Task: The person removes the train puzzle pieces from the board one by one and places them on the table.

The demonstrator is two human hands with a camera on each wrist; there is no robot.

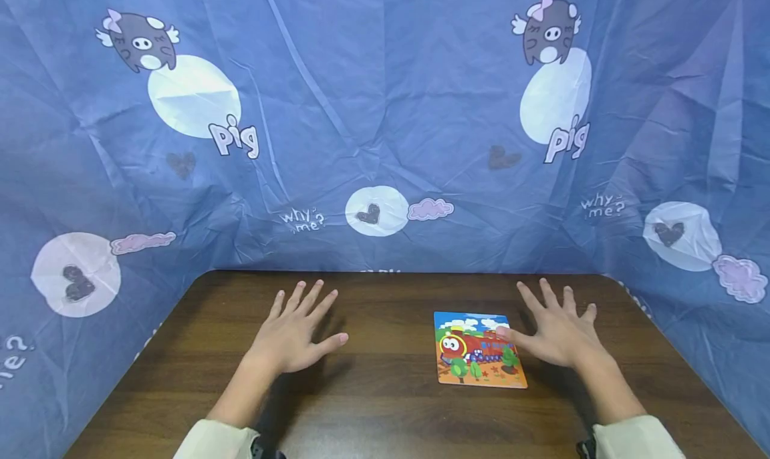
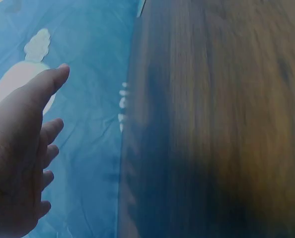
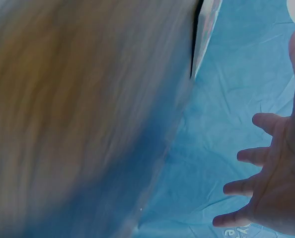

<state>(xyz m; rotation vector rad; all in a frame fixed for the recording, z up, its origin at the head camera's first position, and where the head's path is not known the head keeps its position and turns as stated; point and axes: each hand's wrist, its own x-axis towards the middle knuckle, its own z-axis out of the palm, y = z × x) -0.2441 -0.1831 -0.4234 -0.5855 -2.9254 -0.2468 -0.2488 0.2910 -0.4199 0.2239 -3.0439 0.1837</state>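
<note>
A square picture board (image 1: 478, 372) with a cartoon red train, trees and clouds lies flat on the table, right of centre. My right hand (image 1: 559, 332), fingers spread, is just to its right. In the head view the thumb overlaps the board's right edge, but the right wrist view shows the hand (image 3: 276, 183) raised and holding nothing. There the board (image 3: 205, 39) shows only as a thin edge at the top. My left hand (image 1: 295, 339) is spread palm down over the left half of the table. In the left wrist view that hand (image 2: 18, 134) holds nothing either.
The dark brown wooden table (image 1: 385, 405) has rounded far corners. A blue printed cloth (image 1: 385, 111) hangs behind it and along both sides, close to the edges. Light sleeves (image 1: 216, 440) cover the forearms, with dark straps at the wrists.
</note>
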